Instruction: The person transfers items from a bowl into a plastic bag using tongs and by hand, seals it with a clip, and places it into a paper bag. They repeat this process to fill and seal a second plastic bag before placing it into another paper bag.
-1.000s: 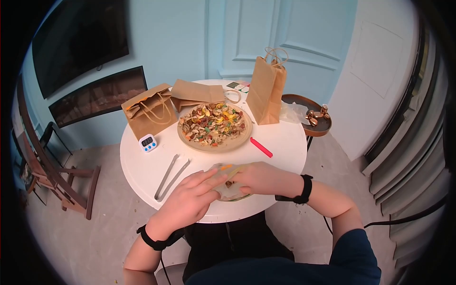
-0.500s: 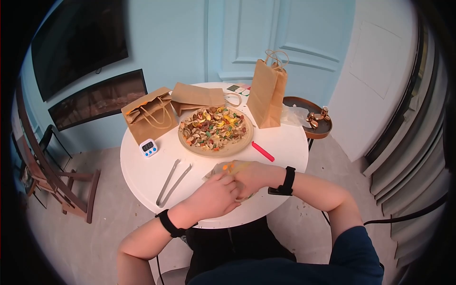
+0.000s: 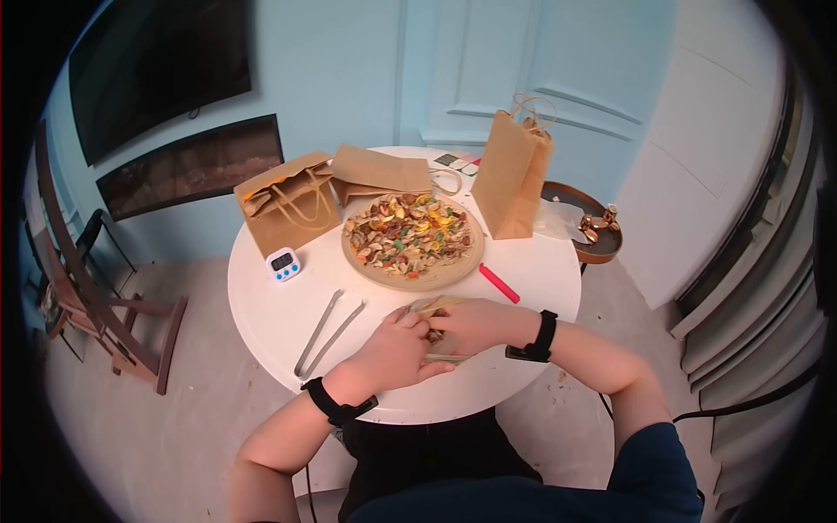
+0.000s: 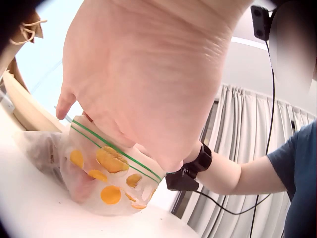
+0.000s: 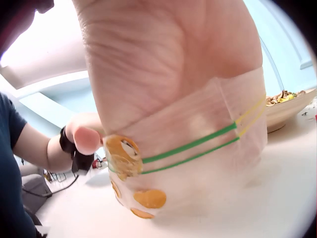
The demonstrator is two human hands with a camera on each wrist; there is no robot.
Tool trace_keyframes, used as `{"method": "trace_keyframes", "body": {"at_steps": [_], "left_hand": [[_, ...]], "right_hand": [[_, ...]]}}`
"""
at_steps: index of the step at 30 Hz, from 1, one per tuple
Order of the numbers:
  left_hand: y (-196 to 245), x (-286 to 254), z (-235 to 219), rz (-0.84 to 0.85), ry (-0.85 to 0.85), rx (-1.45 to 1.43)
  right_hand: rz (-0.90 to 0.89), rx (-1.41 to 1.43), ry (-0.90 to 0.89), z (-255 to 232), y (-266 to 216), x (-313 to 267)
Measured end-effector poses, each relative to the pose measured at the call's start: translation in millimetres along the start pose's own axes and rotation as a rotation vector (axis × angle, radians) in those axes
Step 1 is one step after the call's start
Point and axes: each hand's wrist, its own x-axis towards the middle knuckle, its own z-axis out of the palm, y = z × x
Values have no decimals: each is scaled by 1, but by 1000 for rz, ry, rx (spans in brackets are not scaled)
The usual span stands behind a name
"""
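A clear zip bag with orange spots and a green seal strip (image 4: 110, 195) stands on the white table at its near side. My right hand (image 3: 488, 324) reaches into its mouth; through the film in the left wrist view, a blurred pinkish shape shows low in the bag. My left hand (image 3: 392, 353) is at the bag's mouth, its fingers bent over the rim beside the right hand and its thumb stretched out toward the near side. Small brown pieces (image 3: 435, 335) show between the hands. Both sets of fingertips are mostly hidden.
Behind the hands is a round tray of dried petals (image 3: 410, 281). Metal tongs (image 3: 329, 336) and a white timer (image 3: 283, 264) lie to the left, a red stick (image 3: 500, 284) to the right. Paper bags (image 3: 514, 174) stand and lie along the back.
My left hand has drawn back from over the bag's middle and now bends at its mouth. The view has shifted slightly, moving the table's things to the right in the picture.
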Motion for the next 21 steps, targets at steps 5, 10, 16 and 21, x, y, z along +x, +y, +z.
{"method": "trace_keyframes", "body": {"at_steps": [5, 10, 16, 21], "left_hand": [[-6, -25, -24, -70, 362, -557], [-35, -64, -28, -698, 235, 87], [-51, -67, -18, -835, -89, 51], [-68, -78, 3, -812, -6, 35]], "right_hand": [[196, 241, -235, -56, -16, 4], [145, 355, 96, -62, -25, -1], [29, 180, 203, -48, -32, -13], [119, 271, 338, -55, -43, -39]]}}
